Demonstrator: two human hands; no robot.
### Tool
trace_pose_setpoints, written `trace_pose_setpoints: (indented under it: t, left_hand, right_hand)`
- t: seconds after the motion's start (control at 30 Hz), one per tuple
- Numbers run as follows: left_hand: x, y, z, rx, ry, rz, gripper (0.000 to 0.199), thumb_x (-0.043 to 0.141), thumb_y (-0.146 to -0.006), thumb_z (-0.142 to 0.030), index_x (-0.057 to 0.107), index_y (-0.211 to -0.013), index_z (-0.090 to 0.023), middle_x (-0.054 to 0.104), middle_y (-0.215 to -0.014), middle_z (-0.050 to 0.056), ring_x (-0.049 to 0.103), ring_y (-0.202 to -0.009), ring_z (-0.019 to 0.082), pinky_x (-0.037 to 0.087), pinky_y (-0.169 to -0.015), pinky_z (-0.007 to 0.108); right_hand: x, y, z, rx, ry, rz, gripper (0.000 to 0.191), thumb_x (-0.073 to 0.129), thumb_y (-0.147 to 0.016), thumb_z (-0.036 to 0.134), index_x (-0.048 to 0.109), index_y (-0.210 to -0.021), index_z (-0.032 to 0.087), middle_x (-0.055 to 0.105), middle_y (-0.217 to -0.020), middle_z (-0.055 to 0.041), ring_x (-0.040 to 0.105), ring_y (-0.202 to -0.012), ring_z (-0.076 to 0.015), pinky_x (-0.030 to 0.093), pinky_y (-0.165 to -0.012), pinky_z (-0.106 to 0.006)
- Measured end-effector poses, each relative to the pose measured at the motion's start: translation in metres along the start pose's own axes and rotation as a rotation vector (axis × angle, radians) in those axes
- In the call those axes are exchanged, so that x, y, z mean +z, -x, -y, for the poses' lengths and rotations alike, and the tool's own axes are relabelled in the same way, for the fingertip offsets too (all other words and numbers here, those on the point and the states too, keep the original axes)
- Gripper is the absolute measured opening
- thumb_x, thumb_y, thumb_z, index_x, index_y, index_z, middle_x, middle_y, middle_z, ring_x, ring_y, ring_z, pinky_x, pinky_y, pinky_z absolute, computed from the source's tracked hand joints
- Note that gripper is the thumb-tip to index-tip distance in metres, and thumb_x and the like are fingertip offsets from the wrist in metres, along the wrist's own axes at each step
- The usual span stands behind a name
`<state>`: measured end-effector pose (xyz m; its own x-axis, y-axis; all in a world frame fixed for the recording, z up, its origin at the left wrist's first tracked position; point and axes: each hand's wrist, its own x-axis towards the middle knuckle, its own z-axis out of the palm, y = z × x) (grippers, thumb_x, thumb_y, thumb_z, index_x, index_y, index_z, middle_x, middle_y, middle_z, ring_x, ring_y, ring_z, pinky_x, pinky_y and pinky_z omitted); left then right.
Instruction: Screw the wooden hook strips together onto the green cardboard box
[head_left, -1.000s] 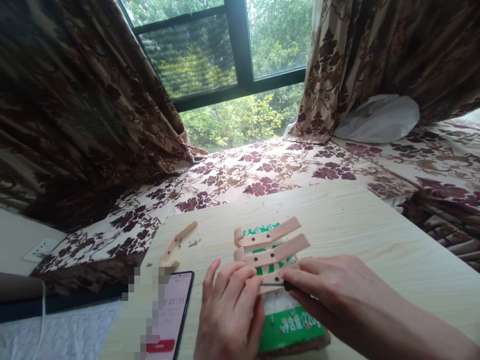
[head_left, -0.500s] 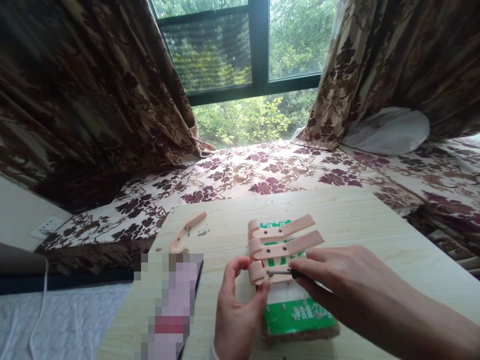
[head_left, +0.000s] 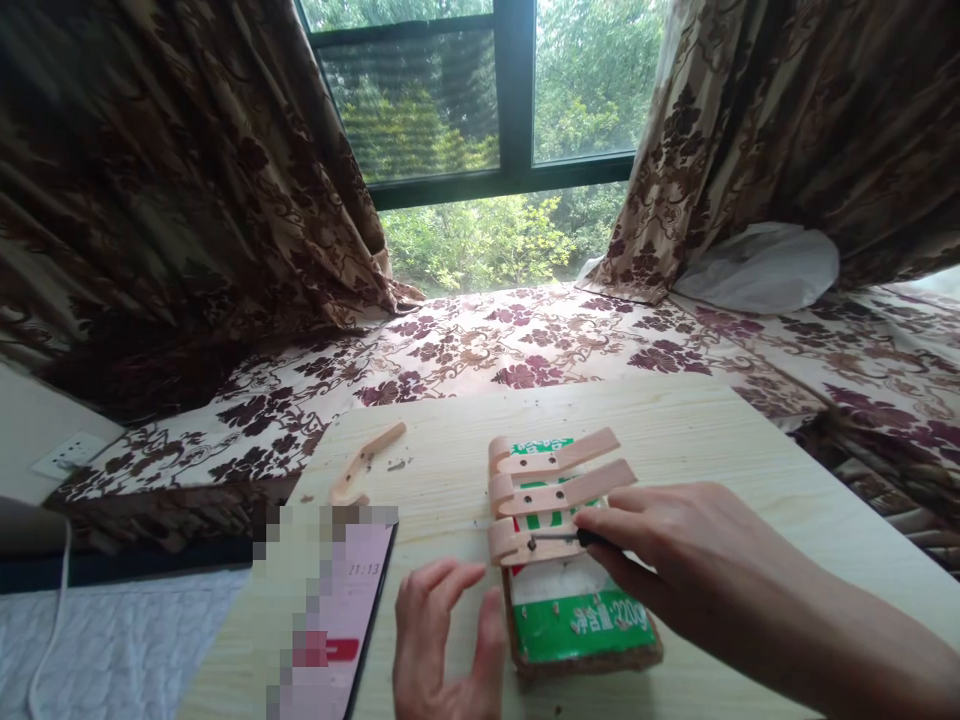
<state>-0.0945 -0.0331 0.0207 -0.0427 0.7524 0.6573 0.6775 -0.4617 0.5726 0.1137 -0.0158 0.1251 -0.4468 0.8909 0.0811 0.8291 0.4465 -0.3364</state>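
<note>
My right hand (head_left: 652,545) is closed round a black-handled tool (head_left: 559,538) with a thin metal shaft. The shaft lies over the nearest curved wooden piece (head_left: 510,543), its tip close to a dark hole or screw. Two similar pieces, the middle wooden piece (head_left: 596,487) and the farthest wooden piece (head_left: 589,448), lie side by side beyond it. All three rest on a green and white printed block (head_left: 559,632). Left of the block, my left hand (head_left: 450,640) is open, fingers apart, touching nothing visible.
Another curved wooden piece (head_left: 364,465) lies at the table's left with dark bits nearby. A phone (head_left: 341,600), partly pixelated, lies on the pale wooden table (head_left: 720,450). Behind are a flower-patterned cloth (head_left: 465,345), curtains, a window and a white bag (head_left: 761,268).
My left hand has let go of the nearest wooden piece and moved down and left, its fingers opening. My right hand keeps the tool over that piece. The view has shifted slightly.
</note>
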Motion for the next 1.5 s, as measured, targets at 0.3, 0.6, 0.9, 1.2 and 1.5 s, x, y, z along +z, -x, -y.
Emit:
trace_pose_setpoints:
  t: [0.3, 0.6, 0.9, 1.2, 1.5]
  left_hand:
    - [0.011, 0.017, -0.008, 0.433, -0.354, 0.228, 0.053, 0.052, -0.081, -0.026, 0.041, -0.128, -0.006, 0.06, -0.116, 0.015, 0.061, -0.098, 0.021, 0.052, -0.077, 0.032]
    - [0.018, 0.004, -0.019, 0.463, -0.558, 0.321, 0.048, 0.045, -0.084, -0.04, 0.048, -0.123, -0.012, 0.058, -0.121, 0.012, 0.063, -0.091, 0.019, 0.055, -0.067, 0.032]
    - [0.031, 0.017, -0.02, 0.296, -0.548, 0.248, 0.043, 0.033, -0.09, -0.037, 0.048, -0.123, -0.014, 0.057, -0.124, 0.007, 0.06, -0.097, 0.02, 0.052, -0.075, 0.036]
    - [0.035, 0.02, -0.019, 0.287, -0.522, 0.223, 0.045, 0.033, -0.089, -0.038, 0.049, -0.122, -0.013, 0.056, -0.124, 0.009, 0.06, -0.093, 0.022, 0.052, -0.07, 0.036]
    - [0.037, 0.022, -0.019, 0.283, -0.521, 0.225, 0.045, 0.032, -0.088, -0.037, 0.049, -0.122, -0.012, 0.054, -0.126, 0.008, 0.058, -0.099, 0.022, 0.052, -0.076, 0.034]
  right_hand:
    - [0.0, -0.002, -0.006, -0.039, 0.013, -0.031, 0.016, 0.051, -0.083, 0.012, 0.061, -0.079, 0.023, 0.065, -0.077, 0.0018, 0.06, -0.065, -0.0119, 0.037, -0.058, -0.022]
    - [-0.008, -0.008, 0.0, -0.085, 0.096, 0.008, 0.018, 0.048, -0.084, 0.015, 0.064, -0.081, 0.021, 0.066, -0.075, -0.0019, 0.06, -0.066, -0.0128, 0.037, -0.058, -0.022]
    - [-0.026, -0.024, 0.002, -0.146, 0.236, 0.138, 0.023, 0.047, -0.085, 0.015, 0.064, -0.069, 0.017, 0.062, -0.061, -0.0043, 0.053, -0.055, -0.0123, 0.031, -0.052, -0.023]
    - [-0.027, -0.031, 0.003, -0.241, 0.293, 0.146, 0.027, 0.046, -0.086, 0.019, 0.063, -0.064, 0.017, 0.057, -0.055, -0.0049, 0.05, -0.052, -0.0132, 0.029, -0.049, -0.024]
    - [-0.034, -0.04, 0.019, -0.318, 0.333, 0.183, 0.016, 0.05, -0.079, 0.008, 0.062, -0.071, 0.014, 0.056, -0.061, -0.0047, 0.048, -0.054, -0.0124, 0.029, -0.05, -0.025]
